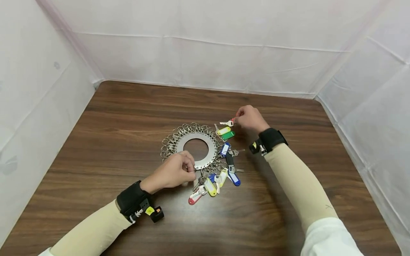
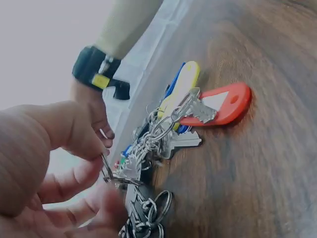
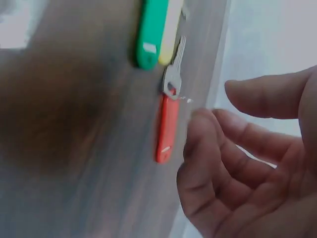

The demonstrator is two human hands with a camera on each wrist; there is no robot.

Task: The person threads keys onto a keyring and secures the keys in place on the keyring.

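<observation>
A flat metal disc (image 1: 209,142) with a round hole lies mid-table, hung all round with key rings and keys on coloured tags. My left hand (image 1: 185,167) is at the disc's near edge. In the left wrist view my left hand (image 2: 101,158) pinches a key ring (image 2: 108,168) in that bunch. My right hand (image 1: 238,117) is at the far right of the disc, beside a loose key with a red tag (image 3: 167,128). In the right wrist view my right hand (image 3: 215,104) has thumb and loosely curled fingers apart, with nothing between them.
Yellow (image 1: 223,130) and green tags (image 1: 228,135) lie near the right hand. Blue, yellow and red tags (image 1: 194,199) fan out at the disc's near right. The brown wooden table (image 1: 96,142) is walled by white sheeting on three sides.
</observation>
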